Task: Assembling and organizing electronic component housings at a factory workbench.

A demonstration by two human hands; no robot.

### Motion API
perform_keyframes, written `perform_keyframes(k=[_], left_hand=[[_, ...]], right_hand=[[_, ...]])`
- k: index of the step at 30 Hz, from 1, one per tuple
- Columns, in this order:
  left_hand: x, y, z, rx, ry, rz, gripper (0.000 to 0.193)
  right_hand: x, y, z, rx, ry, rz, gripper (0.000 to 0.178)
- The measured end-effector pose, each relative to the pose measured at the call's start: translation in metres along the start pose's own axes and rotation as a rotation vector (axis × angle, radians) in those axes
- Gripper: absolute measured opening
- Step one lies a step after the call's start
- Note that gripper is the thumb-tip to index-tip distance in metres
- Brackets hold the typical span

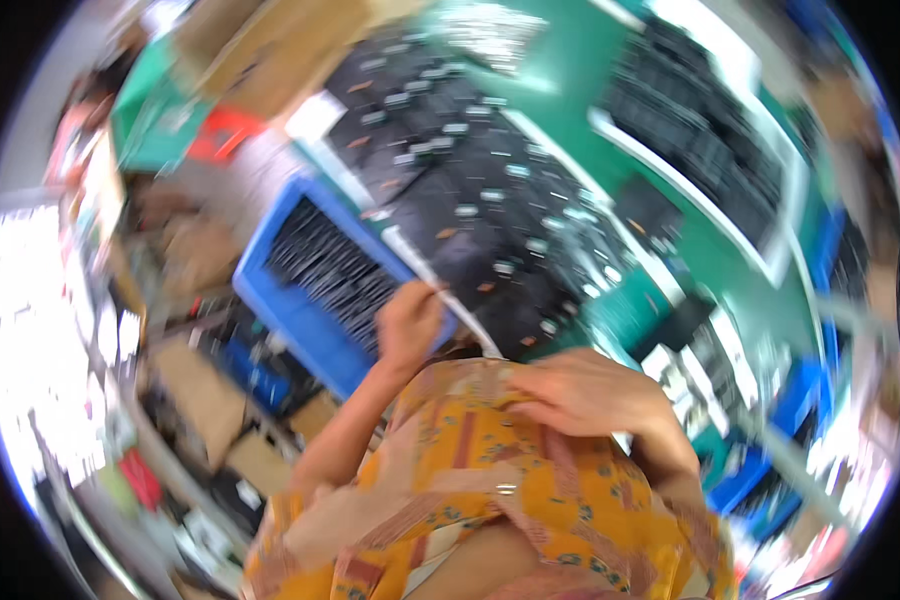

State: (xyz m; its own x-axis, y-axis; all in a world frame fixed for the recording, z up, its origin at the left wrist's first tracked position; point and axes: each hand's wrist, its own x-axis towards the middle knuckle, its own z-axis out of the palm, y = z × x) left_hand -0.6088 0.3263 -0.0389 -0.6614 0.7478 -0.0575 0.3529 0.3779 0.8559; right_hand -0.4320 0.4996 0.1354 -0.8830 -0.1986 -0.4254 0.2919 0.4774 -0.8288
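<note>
My left hand (410,325) is closed, its fingers curled at the rim of a blue bin (272,232) and beside the white edge strip (432,280) of the table. What it grips, if anything, is hidden. The bin holds many thin dark pieces (332,262) standing in rows. Against the front of my yellow patterned garment (500,450) lies my right hand (595,392), fingers stretched out and holding nothing I can see. Just beyond both hands, dark flat parts with small pale labels (490,220) cover the table. Motion blurs the picture.
A white-rimmed tray (765,255) of dark parts lies at the far right on the green tabletop (560,85). Clear bags (490,32) lie at the back. Cardboard boxes (280,55) stand at the far left. Shelving with cartons (195,395) is at left, and a person (85,115) is beyond.
</note>
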Motion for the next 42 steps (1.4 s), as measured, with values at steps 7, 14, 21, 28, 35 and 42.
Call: perform_keyframes(k=[7,14,21,28,35,42], left_hand=[[-0.071,-0.067,-0.076,-0.204,-0.158,-0.254,0.009],[-0.066,-0.014,-0.094,-0.589,-0.683,-0.338,0.018],[-0.042,-0.004,-0.096,-0.467,-1.015,-0.181,0.02],[-0.036,0.029,-0.074,-0.297,-1.203,-0.066,0.033],[-0.074,0.088,-0.101,-0.246,-1.203,-0.074,0.043],[-0.132,0.108,-0.063,-0.109,-1.229,0.245,0.059]], right_hand=[[0.078,-0.037,0.004,0.103,0.234,-0.271,0.025],[0.08,0.032,0.104,0.021,0.195,0.175,0.033],[0.038,0.128,0.197,0.156,0.278,0.72,0.039],[0.003,0.195,0.294,0.419,0.471,0.759,0.041],[-0.01,0.234,0.343,0.463,0.422,0.611,0.045],[-0.016,0.237,0.319,0.238,0.121,0.395,0.046]])
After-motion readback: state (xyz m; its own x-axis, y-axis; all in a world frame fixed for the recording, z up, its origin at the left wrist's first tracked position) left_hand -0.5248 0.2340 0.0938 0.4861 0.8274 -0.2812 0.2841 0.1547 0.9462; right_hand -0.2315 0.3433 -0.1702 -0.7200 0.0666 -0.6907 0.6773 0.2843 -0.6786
